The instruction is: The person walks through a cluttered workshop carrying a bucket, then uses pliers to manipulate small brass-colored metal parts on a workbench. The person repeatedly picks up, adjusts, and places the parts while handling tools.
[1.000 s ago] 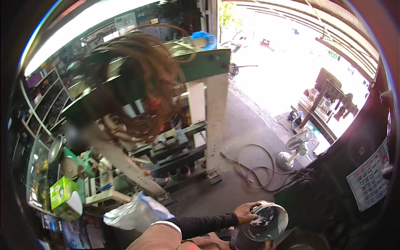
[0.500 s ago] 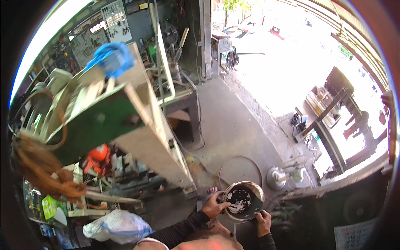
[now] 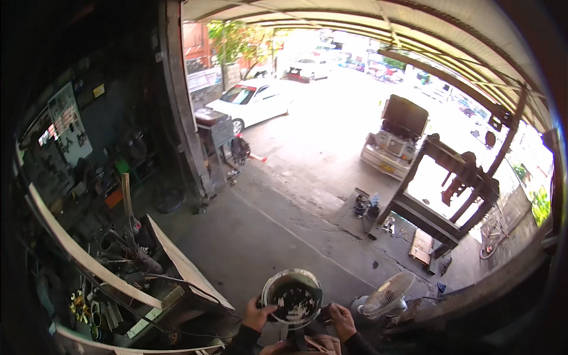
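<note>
Grasping the left rim of an open round bucket (image 3: pixel 294 300), the person's left hand (image 3: pixel 257 315) lays its thumb over the edge. The bucket, dark inside with white blotches, is held before the body, above the concrete floor (image 3: pixel 260 236). Near its right side is the right hand (image 3: pixel 341 322), fingers curled; from where I stand, I cannot tell whether it grips anything. Rightward stands a floor fan (image 3: pixel 387 294); beyond, outdoors, a white car (image 3: pixel 254 102).
</note>
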